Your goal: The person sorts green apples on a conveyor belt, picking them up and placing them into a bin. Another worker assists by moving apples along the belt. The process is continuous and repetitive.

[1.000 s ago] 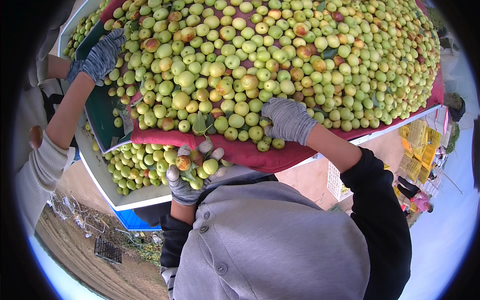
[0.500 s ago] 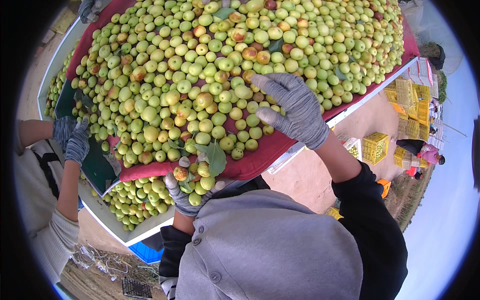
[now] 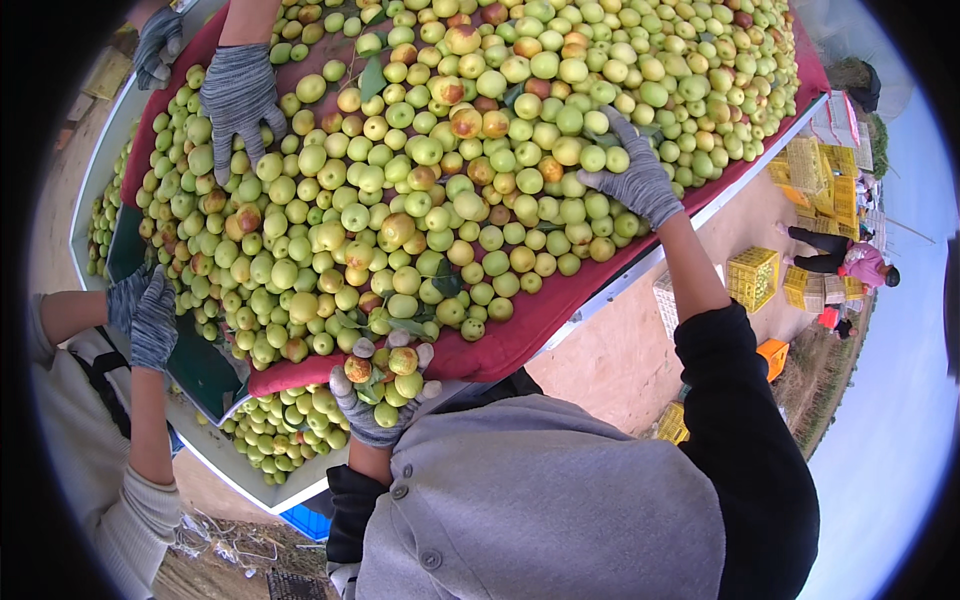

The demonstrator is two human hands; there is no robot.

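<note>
Small round green fruits [image 3: 330, 237], which look like jujubes, some with brown-red blotches, lie heaped on a sloping red cloth [image 3: 500, 345]. My left hand [image 3: 372, 428], in a grey knit glove, is palm up at the cloth's near edge. Its fingers curl around several jujubes [image 3: 407, 385], with a bit of leaf among them. Farther right, my gloved right hand [image 3: 645, 185] rests on the heap. Thumb and fingers are apart, with jujubes [image 3: 617, 160] in the gap between them; none looks lifted. Green leaves [image 3: 447, 278] lie among the fruit.
Co-workers' gloved hands are at the left: one [image 3: 240, 105] on the heap, a pair [image 3: 145, 312] by the green chute [image 3: 205, 365], another [image 3: 155, 48] at the far corner. A lower white-edged bin [image 3: 285, 490] holds more jujubes. Yellow crates [image 3: 752, 278] and a person [image 3: 865, 265] are at right.
My right hand has moved right and away, down onto the fruit. My left hand stays around its jujubes. A co-worker's gloved hand has come onto the heap at upper left.
</note>
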